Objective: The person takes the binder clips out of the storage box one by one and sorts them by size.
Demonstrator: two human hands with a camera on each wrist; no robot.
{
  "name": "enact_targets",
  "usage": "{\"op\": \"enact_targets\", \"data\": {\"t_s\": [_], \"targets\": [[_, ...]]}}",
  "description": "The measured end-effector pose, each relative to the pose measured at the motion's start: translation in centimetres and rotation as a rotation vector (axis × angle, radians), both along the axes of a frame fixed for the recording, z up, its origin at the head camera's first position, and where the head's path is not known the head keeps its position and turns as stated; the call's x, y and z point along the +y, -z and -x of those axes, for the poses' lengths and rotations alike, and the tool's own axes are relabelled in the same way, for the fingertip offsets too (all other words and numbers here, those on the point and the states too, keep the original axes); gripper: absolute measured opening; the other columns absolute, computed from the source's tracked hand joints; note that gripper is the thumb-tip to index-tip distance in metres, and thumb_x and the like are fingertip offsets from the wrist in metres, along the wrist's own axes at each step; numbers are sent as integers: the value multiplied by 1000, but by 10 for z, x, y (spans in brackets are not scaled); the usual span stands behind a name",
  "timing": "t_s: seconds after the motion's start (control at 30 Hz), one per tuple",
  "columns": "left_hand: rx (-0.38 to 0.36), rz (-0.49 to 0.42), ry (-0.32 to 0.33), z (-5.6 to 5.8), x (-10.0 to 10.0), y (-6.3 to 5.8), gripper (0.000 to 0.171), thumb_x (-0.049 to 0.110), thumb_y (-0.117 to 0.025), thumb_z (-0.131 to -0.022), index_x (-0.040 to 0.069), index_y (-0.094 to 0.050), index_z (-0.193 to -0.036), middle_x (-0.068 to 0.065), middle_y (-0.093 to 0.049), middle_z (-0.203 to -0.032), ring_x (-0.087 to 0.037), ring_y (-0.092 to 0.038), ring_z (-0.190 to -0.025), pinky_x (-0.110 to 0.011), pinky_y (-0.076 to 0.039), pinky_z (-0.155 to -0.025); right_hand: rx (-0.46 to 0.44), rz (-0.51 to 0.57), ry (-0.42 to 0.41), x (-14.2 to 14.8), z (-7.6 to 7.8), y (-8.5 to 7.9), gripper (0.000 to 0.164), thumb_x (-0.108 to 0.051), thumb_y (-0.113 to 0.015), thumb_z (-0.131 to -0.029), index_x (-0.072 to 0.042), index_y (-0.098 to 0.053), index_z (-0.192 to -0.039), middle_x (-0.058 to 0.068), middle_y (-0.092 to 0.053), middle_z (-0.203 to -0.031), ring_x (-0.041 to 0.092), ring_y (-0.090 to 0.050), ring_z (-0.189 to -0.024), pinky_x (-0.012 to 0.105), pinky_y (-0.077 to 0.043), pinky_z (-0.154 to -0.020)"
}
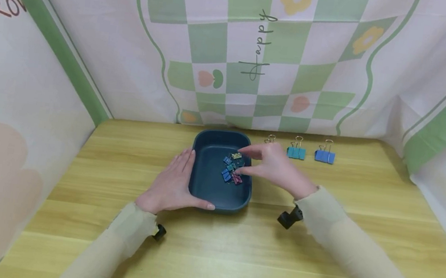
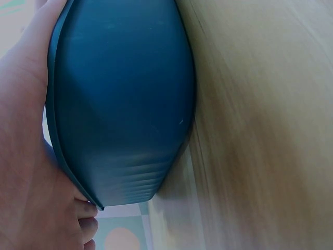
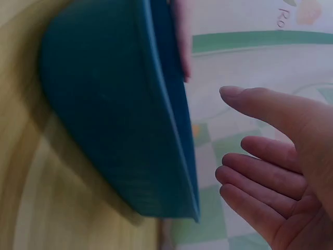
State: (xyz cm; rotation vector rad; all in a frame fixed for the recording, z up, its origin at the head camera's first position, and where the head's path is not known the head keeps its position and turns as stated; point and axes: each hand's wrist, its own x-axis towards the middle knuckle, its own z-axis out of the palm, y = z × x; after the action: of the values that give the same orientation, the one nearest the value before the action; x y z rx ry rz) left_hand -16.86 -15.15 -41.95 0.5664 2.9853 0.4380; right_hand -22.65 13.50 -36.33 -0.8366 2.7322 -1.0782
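At frame centre, tray [image 1: 202, 185] touched by spread left hand [image 1: 173, 180], small clips [image 1: 226, 175] part-screened by splayed right hand [image 1: 277, 168], rightward clip [image 1: 271, 137] mostly hidden.

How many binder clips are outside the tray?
3 visible: a blue clip, a teal clip left of it, a third clip mostly behind the right hand; more may be hidden.

Can't see much of one binder clip [image 1: 269, 141], lol
Right hand [image 1: 276, 165] blocks all but its wire handles [image 1: 272, 136]. Little clips [image 1: 231, 167] are too tiny and jumbled to count, and the left wrist view's top edge chops off the tray [image 2: 122, 104].
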Motion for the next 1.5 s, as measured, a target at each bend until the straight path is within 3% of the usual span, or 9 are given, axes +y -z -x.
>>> {"op": "enact_targets", "data": {"t_s": [0.17, 0.4, 0.53, 0.7, 0.87, 0.93, 1.1, 1.33, 1.5], "targets": [[2, 4, 6, 0, 0, 0, 153, 103, -48, -59, 0, -2, -162, -13, 3, -169, -22, 4, -154, -35, -2, -123, 43, -38, -61, -15, 5, 11, 53, -28, -91, -79, -1, -74, -121, 14, -73, -115, 30, -70, -106, 49, -56, -91], [16, 7, 17, 0, 0, -1, 152, 103, -47, -60, -1, -2, -162, -15, 3, -169, -23, 4, -154, -34, -2, -123, 29, -70, -101, -27, 8, 20, 54, -25, -90, -81, 4, -71, -122, 12, -76, -96, 10, -71, -64, 47, -57, -90], [20, 4, 19, 0, -1, -1, 152, 103, -47, -60, -1, -2, -161, -15, 2, -169, -23, 4, -154, -35, -2, -123, 5, -88, -90, -29, 8, 21, 54, -23, -89, -81, 4, -70, -123, 8, -76, -90, 8, -69, -58, 42, -59, -85], [18, 1, 16, 0, -1, -1, 152, 102, -48, -60, -1, -2, -162, -15, 3, -169, -23, 4, -154, -34, -2, -123, 21, -174, -82, -33, 8, 22, 52, -25, -89, -81, 2, -72, -122, 12, -75, -106, 9, -70, -68, 34, -60, -75], [24, -2, 19, 0, -1, -1, 152, 102, -49, -60, -1, -2, -161, -15, 2, -169, -24, 4, -154, -35, -3, -123, 103, -299, -120, -39, 9, 24, 43, -27, -87, -84, -1, -76, -117, 10, -74, -114, 20, -71, -93, 34, -59, -81], [26, -6, 19, -1, -2, -1, 152, 102, -49, -60, -2, -3, -161, -16, 1, -169, -24, 3, -154, -36, -3, -123, 132, -322, -135, -41, 8, 25, 37, -24, -86, -85, -2, -77, -114, 10, -74, -114, 22, -71, -95, 35, -60, -81], [22, -8, 17, 0, -2, 0, 152, 103, -48, -60, -1, -3, -161, -15, 1, -169, -23, 3, -154, -35, -3, -123, 156, -320, -152, -44, 8, 28, 25, -14, -81, -89, -2, -78, -110, 10, -75, -108, 16, -71, -82, 31, -60, -73], [27, -12, 25, 1, -2, 0, 151, 102, -47, -61, -1, -2, -161, -16, 0, -169, -24, 2, -154, -36, -4, -123, 152, -274, -216, -49, 10, 38, 22, -4, -72, -94, -5, -77, -115, 6, -75, -111, 20, -70, -104, 36, -57, -89], [29, -11, 26, 0, -2, 0, 151, 102, -47, -61, -1, -1, -161, -16, 0, -169, -24, 2, -154, -36, -4, -123, 159, -220, -228, -50, 12, 41, 28, -8, -77, -91, -5, -75, -119, 7, -74, -115, 22, -69, -107, 38, -56, -92]]}}
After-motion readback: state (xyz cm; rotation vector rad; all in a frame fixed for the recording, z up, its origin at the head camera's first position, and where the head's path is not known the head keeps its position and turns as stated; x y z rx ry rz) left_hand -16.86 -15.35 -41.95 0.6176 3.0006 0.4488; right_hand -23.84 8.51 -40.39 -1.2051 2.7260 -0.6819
